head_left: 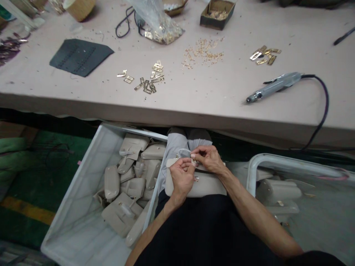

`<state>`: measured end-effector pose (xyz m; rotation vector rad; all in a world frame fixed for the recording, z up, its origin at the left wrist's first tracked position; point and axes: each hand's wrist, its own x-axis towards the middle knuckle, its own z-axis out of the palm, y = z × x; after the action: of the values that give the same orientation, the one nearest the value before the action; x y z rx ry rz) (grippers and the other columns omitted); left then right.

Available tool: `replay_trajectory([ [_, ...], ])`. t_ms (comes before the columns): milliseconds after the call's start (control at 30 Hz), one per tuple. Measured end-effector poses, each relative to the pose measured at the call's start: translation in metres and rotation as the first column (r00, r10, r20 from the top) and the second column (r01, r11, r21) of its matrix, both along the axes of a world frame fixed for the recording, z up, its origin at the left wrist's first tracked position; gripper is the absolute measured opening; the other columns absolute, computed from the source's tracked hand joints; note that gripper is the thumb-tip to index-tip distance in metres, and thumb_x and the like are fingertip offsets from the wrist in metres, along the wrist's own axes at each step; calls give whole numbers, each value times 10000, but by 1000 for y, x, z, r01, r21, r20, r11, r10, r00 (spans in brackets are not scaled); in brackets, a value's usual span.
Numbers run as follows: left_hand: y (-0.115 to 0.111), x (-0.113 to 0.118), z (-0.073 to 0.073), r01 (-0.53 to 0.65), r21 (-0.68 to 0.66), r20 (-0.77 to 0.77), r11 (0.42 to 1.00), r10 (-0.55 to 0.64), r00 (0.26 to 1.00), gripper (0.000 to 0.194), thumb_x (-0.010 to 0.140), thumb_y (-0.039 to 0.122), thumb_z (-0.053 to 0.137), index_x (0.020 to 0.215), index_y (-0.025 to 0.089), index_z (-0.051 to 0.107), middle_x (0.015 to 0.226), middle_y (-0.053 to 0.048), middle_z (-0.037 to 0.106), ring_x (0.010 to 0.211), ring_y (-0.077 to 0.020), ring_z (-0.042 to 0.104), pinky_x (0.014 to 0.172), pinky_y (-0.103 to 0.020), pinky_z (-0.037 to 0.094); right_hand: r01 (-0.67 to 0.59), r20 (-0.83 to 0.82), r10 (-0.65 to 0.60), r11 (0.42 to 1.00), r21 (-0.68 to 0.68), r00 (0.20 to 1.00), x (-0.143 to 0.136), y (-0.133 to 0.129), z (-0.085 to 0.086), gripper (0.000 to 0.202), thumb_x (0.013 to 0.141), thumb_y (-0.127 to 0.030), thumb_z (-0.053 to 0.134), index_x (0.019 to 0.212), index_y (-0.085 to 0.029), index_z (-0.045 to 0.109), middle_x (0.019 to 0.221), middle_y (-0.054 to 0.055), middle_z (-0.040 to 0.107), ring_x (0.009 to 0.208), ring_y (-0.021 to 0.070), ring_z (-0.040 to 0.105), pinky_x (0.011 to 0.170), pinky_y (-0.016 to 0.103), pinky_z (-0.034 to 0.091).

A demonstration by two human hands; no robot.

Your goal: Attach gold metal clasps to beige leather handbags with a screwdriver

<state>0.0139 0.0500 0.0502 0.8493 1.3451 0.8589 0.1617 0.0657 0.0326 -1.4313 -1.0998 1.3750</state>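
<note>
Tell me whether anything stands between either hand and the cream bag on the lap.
Nothing visible does. The left hand and right hand meet right over the bag, fingertips together at a small piece. The left crate and right crate flank the lap, clear of that space.

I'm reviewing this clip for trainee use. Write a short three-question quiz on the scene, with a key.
1. True or false: the grey corded tool lies on the table.
2. The beige bag under the left hand and right hand rests: A) on the table; B) on the person's lap; C) on the floor.
3. Fill in: the white crate left of the lap holds several beige ____.

Key: 1 true; 2 B; 3 bags.
</note>
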Motion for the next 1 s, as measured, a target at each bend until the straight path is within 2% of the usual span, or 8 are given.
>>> replay_trajectory([
  [167, 4, -2, -18, -33, -29, -50, 999, 32, 998, 216, 743, 235, 727, 918, 125, 667, 720, -34, 730, 440, -110, 604, 330, -185, 471, -49, 1, 49, 997, -62, 999, -6, 5, -11, 269, 874, -401, 704, 929, -143, 757, 758, 49, 709, 636, 166, 645, 581, 260, 505],
  [267, 6, -3, -29, -43, -31, -40, 999, 42, 998, 237, 745, 251, 730, 936, 125, 667, 724, -20, 725, 422, -105, 593, 335, -198, 480, -62, -24, 60, 995, -81, 998, -5, 4, -21, 292, 846, -368, 722, 1021, -139, 763, 817, 56, 723, 696, 174, 654, 633, 268, 517],
  [433, 8, -6, -33, -27, -69, 49, 997, 30, 998, 235, 744, 253, 729, 930, 124, 667, 568, 46, 649, 362, -91, 534, 365, -216, 505, -131, -97, 126, 990, -49, 987, 5, -1, -27, 400, 804, -296, 751, 1176, -149, 753, 906, 49, 728, 795, 167, 645, 725, 273, 499],
  [600, 9, -5, -32, -31, -80, 62, 996, 36, 997, 217, 742, 240, 714, 913, 118, 659, 478, 72, 587, 353, -89, 507, 374, -216, 511, -110, -43, 108, 993, -47, 993, 3, -3, -25, 386, 814, -339, 748, 1145, -140, 769, 854, 45, 722, 761, 167, 638, 704, 276, 489],
  [833, 7, 1, -36, -49, -67, 47, 997, 53, 997, 230, 757, 255, 714, 930, 127, 635, 579, 47, 638, 375, -80, 507, 381, -251, 552, 5, 105, 1, 998, -58, 994, -4, 6, -27, 280, 818, -381, 731, 960, -148, 795, 717, 33, 700, 635, 164, 610, 584, 265, 453],
  [1000, 9, 1, -40, -20, -102, -8, 995, 19, 1000, 239, 766, 285, 708, 923, 113, 655, 517, 42, 611, 321, -101, 497, 323, -235, 483, -10, 106, 18, 997, -75, 994, -6, 9, -30, 281, 819, -428, 729, 875, -157, 777, 692, 47, 701, 612, 180, 623, 561, 277, 456],
])
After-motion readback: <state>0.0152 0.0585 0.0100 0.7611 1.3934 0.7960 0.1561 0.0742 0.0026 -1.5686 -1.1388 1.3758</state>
